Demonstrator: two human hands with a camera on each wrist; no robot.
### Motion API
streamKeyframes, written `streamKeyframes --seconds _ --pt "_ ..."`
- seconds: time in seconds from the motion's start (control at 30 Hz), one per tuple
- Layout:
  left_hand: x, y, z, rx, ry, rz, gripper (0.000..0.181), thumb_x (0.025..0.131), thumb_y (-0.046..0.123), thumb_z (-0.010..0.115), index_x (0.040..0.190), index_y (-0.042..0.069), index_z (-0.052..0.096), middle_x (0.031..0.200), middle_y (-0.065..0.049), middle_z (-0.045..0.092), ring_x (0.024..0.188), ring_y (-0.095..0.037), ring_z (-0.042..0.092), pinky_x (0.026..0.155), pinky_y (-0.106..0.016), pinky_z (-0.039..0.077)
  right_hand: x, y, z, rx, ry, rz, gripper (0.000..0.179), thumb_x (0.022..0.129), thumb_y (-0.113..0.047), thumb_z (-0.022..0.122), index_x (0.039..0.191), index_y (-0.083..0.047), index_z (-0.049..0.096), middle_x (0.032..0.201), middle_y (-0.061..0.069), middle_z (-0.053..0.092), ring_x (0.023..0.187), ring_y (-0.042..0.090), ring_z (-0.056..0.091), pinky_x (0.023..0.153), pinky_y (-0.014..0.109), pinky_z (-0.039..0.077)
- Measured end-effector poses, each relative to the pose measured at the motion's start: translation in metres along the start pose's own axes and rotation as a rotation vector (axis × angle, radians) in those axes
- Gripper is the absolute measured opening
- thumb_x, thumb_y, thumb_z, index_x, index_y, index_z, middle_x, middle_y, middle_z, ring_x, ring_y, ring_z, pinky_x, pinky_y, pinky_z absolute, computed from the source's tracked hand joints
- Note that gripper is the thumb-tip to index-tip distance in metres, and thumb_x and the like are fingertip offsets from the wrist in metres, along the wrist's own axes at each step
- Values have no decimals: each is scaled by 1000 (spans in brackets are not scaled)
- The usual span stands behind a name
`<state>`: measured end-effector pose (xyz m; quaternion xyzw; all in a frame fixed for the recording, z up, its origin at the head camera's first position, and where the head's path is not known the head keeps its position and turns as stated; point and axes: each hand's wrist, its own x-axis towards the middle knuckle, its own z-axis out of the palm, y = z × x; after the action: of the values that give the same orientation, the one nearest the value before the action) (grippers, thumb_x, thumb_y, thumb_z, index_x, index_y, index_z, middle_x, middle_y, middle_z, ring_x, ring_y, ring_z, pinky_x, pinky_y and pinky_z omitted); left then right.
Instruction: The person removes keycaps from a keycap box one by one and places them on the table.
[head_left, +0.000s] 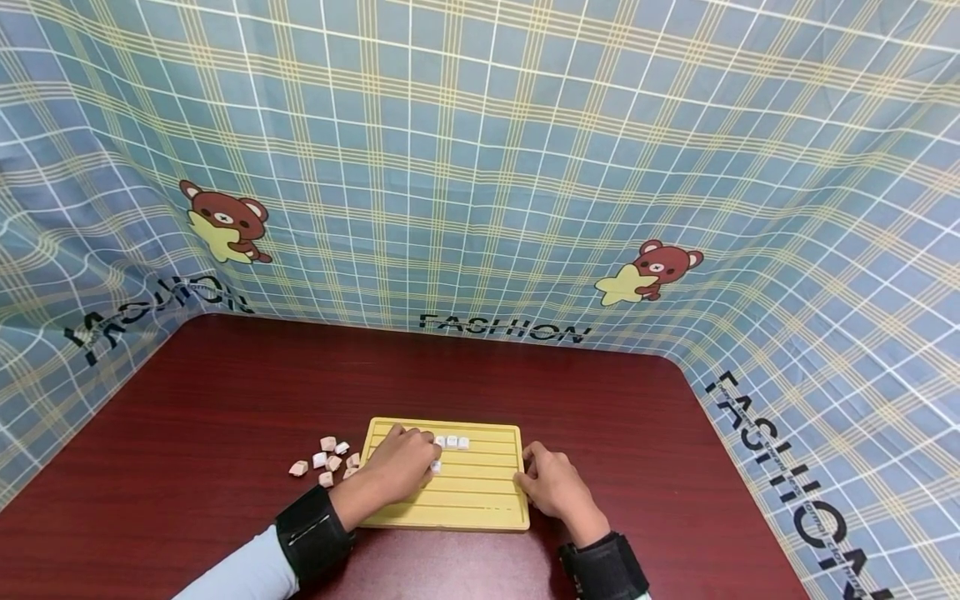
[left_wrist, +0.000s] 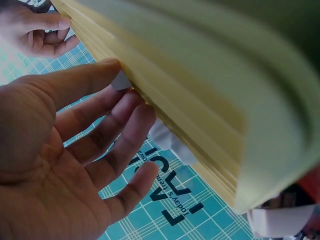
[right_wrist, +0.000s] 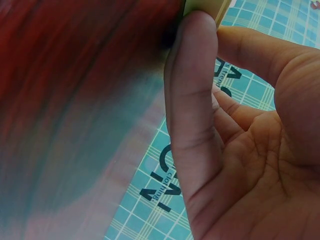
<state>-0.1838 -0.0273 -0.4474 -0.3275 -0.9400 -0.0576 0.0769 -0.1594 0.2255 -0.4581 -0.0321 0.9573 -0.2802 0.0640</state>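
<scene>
A small white piece [left_wrist: 121,81] is pinched between thumb and fingertips of the left hand [head_left: 397,462], the outer fingers loosely bent, and is held at the grooved yellow board [head_left: 480,483] under that grip. Other white pieces [head_left: 452,442] are lined up just beyond the pinch. To its right, the board's edge is gripped between thumb and fingers of the right hand [head_left: 557,483]. The held piece could be tilted or dropped if the pinch slackened; the row could be knocked askew by the nearby fingers. Left of the pinch, loose pieces [head_left: 327,444] are scattered on a dark red tabletop [head_left: 637,417], enclosed by blue checked cloth [head_left: 480,208] printed with bears and "FASHION".
</scene>
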Motion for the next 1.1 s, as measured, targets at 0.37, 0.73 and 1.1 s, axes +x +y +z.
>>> streamKeyframes --seconds 0.37,0.73,1.1 --pt "0 2 -1 -22 -12 -13 8 79 11 74 75 14 68 79 3 62 75 -18 60 79 -40 44 1 0 -1 -12 6 7 26 92 -17 67 112 -4 57 76 3 61 56 9 55 51 26 43" --pt "0 4 -1 -6 10 -12 8 79 11 74 75 15 68 80 2 63 76 -19 60 78 -40 44 3 1 0 -28 19 13 25 92 -17 68 111 -5 58 74 1 61 55 8 55 52 26 43" --pt "-2 3 -2 -8 8 -21 7 78 13 75 75 15 69 81 2 64 77 -19 60 80 -40 44 1 1 2 -46 20 8 26 91 -18 68 111 -5 58 74 0 61 56 8 54 53 26 43"
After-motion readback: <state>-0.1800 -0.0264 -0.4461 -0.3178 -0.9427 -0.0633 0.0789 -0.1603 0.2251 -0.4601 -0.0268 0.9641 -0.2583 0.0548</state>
